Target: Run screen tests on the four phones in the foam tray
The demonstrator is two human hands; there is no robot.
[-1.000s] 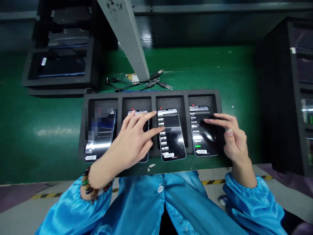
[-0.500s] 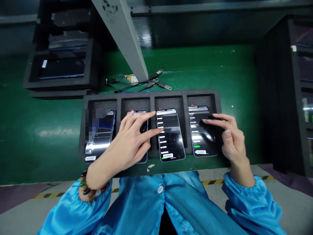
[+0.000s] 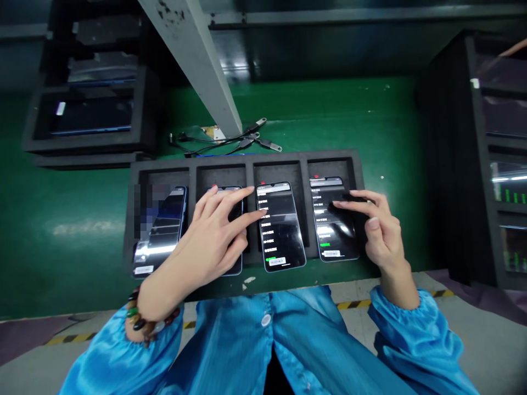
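Several smartphones lie in a row along a black foam tray [image 3: 275, 158]. My left hand [image 3: 216, 238] reaches across the second smartphone [image 3: 236, 267], hiding most of it. Its fingers are spread, and one fingertip is at the left side of the third smartphone's lit list screen [image 3: 284, 233]. My right hand [image 3: 381, 227] is by the rightmost smartphone [image 3: 335, 225], index finger stretched over that screen, which shows a similar list with a green line. Whether either fingertip presses the glass I cannot tell. Neither hand holds anything. The leftmost smartphone [image 3: 162, 230] has a dark, reflecting screen.
Black cables with grey-ended plugs [image 3: 247, 140] lie behind the tray, by the foot of a grey metal post [image 3: 206, 71]. Stacked foam trays with devices [image 3: 88, 140] stand at the left, and another stack [image 3: 448, 159] at the right. The green table [image 3: 66, 230] ends near my body.
The whole view has shifted slightly, so things sit a little further left. The lists on the two right-hand smartphones have scrolled slightly. Both hands keep nearly the same pose over the smartphones.
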